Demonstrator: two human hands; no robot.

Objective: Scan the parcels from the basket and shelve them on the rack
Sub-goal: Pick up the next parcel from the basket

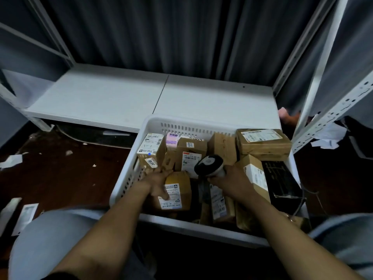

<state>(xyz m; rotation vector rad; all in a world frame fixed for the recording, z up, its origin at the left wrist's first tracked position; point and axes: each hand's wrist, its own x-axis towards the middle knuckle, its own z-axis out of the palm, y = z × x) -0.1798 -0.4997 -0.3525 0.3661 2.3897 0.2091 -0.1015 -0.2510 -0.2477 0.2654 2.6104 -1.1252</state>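
As we looked down into the white basket (153,120), our left hand (157,181) gripped a small brown parcel (180,179) at its near left, thumb laid across the white label and fingers curled over the far edge. Our right hand (235,179) was wrapped round the handle of the scanner (209,163), whose black and white head sat over the middle of the load. More cardboard parcels stood packed through the basket, with a large flat parcel (262,141) at the far right corner and a black box (280,178) along the right wall. The basket sat on the dark floor (60,172), just near of the rack's low white shelf (113,98). Paper scraps (12,161) lay on the floor to the left.
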